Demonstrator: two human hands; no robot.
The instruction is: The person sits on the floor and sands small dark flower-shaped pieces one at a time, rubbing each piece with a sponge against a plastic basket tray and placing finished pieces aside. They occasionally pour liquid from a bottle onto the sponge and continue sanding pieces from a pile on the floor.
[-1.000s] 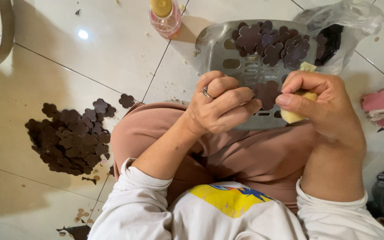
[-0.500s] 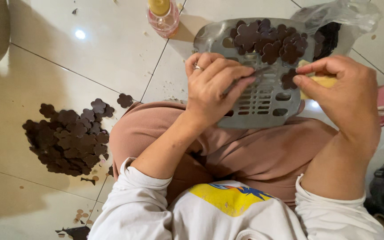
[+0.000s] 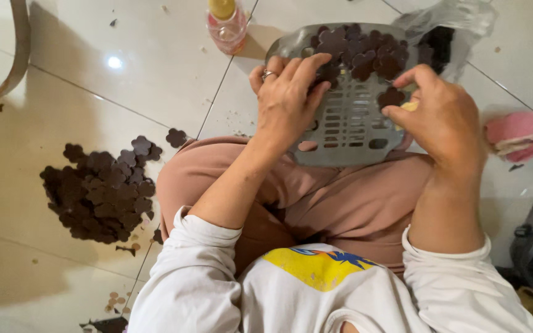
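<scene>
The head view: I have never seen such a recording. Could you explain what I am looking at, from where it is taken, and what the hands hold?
The camera sits on a person's head and looks down at their lap and the tiled floor. There is no machine, only two bare hands. The left hand rests on a grey slotted tray on the knees and reaches into dark brown flower-shaped pieces piled on it. The right hand pinches one such piece and also holds something yellowish, mostly hidden. A larger pile lies on the floor, with a bottle and a pink cloth.
</scene>
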